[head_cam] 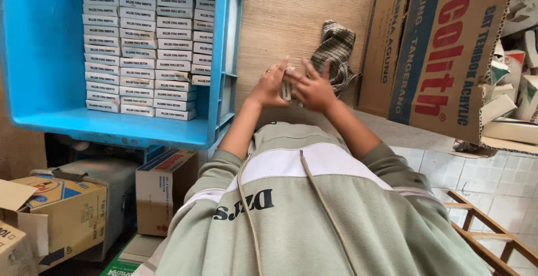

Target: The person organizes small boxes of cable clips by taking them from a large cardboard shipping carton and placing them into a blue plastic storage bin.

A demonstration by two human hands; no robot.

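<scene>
Wooden tabletop (pixel 291 18): left hand (pixel 268 88), right hand (pixel 314 90) fingers clasp small white box (pixel 286 89), long axis upright

2 hands, 1 box held, 1 crate of boxes

Left hand (pixel 269 88) + right hand (pixel 314 90): 1 small box (pixel 286 88) betw. the fingers. Left of fingers: 1 blue crate (pixel 45 57), white boxes (pixel 140 40) in 4 rows, approx. 15 in each full row. Just right of fingers: 1 checked cloth (pixel 336 49). Further right: 2 big cartons (pixel 448 52).
</scene>
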